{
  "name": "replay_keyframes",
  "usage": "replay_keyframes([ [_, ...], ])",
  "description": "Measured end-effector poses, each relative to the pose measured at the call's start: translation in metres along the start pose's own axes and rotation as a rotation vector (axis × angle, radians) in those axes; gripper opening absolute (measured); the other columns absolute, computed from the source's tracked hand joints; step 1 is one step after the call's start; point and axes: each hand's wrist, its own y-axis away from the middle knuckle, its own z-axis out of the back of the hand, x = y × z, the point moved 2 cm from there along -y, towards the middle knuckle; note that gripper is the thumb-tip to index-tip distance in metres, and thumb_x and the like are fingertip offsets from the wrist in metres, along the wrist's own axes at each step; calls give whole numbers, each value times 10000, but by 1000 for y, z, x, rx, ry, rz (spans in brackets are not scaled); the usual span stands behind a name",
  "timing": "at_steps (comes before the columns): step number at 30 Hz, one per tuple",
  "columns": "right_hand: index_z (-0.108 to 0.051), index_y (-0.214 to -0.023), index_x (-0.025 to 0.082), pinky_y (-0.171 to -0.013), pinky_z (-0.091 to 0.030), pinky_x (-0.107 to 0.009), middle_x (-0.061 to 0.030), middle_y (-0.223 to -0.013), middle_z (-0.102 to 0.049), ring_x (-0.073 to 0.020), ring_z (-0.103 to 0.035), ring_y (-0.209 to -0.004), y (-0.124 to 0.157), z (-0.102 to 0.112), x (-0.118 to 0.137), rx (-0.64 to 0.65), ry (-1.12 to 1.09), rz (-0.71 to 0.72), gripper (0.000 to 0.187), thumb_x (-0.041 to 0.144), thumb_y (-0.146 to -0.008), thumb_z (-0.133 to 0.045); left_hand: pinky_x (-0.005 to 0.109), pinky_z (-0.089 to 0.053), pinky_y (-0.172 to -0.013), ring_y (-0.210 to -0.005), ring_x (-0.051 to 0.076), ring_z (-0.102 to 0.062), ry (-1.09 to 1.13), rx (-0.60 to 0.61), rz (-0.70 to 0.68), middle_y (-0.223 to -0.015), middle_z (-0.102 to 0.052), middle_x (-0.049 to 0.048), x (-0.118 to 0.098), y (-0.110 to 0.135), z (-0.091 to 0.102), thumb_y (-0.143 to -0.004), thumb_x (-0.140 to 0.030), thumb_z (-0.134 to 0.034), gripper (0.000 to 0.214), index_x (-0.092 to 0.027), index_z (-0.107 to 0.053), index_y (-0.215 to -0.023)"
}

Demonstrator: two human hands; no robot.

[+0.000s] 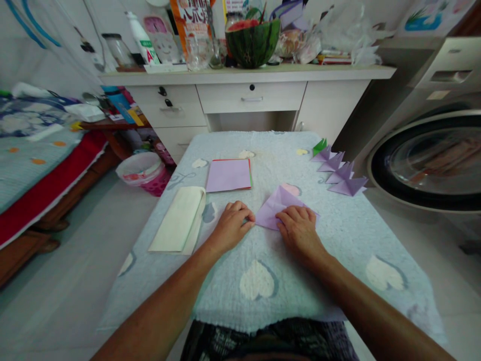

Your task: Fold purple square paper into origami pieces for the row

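Note:
A partly folded sheet of purple origami paper lies on the cloth-covered table, its peak pointing away from me. At its left corner my left hand pinches the tip between thumb and fingers. My right hand rests over the right half, fingers bent and close together, holding the paper down; it hides part of the lower edge. Beyond my left hand sits a stack of square coloured paper, purple on top with red and green edges showing. Folded purple paper pieces stand in a row at the far right, with a green piece behind.
Left of my left hand lies a folded cream cloth or paper. A white cabinet stands beyond the table, carrying a cut watermelon, bottles and bags. A washing machine is at right; a pink bin and a bed at left.

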Motion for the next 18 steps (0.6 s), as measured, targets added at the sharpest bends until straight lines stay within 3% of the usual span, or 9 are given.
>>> replay_keyframes([
  [5, -665, -874, 181, -854, -292, -401, -81, -891, -642, -247, -496, -895, -1, 2, -2, 49, 33, -86, 157, 255, -918, -534, 375, -427, -895, -966, 217, -505, 2, 15, 7, -943, -570, 33, -1, 0, 1, -852, -202, -609, 57, -204, -666, -848],
  [18, -652, -878, 185, -759, -278, -351, -73, -890, -628, -250, -490, -890, -4, -2, -6, 122, 9, -152, 114, 256, -900, -566, 367, -416, -888, -953, 217, -502, -69, 34, 31, -949, -564, 45, -5, -3, 0, -860, -175, -547, 92, -190, -636, -838],
])
